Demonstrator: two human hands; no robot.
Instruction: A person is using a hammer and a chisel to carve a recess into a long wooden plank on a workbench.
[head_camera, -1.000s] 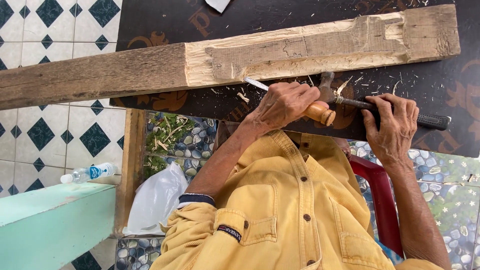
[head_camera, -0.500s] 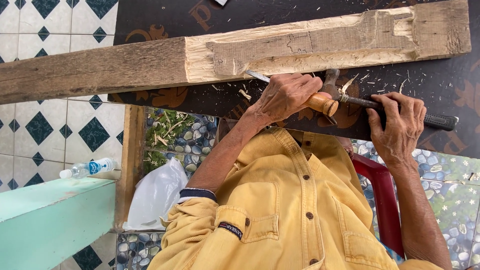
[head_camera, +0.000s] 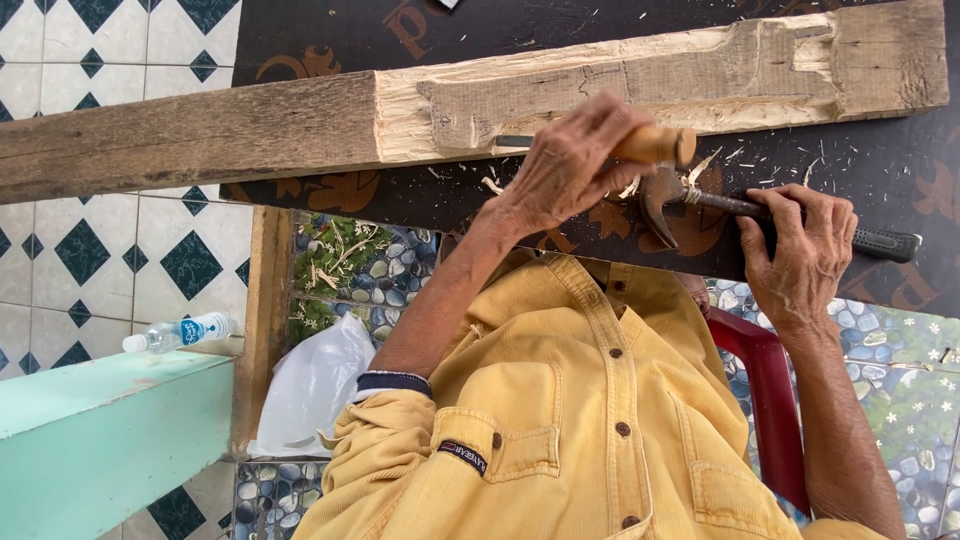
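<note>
1. Okay, looking down at a long wooden beam (head_camera: 200, 135) lying across the far edge of a dark patterned tabletop (head_camera: 330, 40), weathered grey toward the left end and cut back to pale fresh wood from the middle to the right.
2. Closed firmly with the left hand (head_camera: 575, 165) around a chisel (head_camera: 660, 146) by its rounded wooden handle, with the blade tip pressed against the beam's near face at the cut.
3. Wrapped with the right hand (head_camera: 795, 255) around the dark shaft of a claw hammer (head_camera: 720, 203), held mid-handle, with the head just beside and below the chisel's butt end and not touching it.
4. Probably heavy and stiff, that beam. Splintery along the fresh cut, so best grabbed on the smooth grey part.
5. Likely slick on the chisel handle, so gripping low near the blade looks sensible.
6. Also seeing wood chips (head_camera: 492, 185) scattered on the tabletop's near edge, plus a plastic bottle (head_camera: 180, 332) on a green ledge (head_camera: 110, 420), a white bag (head_camera: 315, 385) and a red chair (head_camera: 765, 390) below.
</note>
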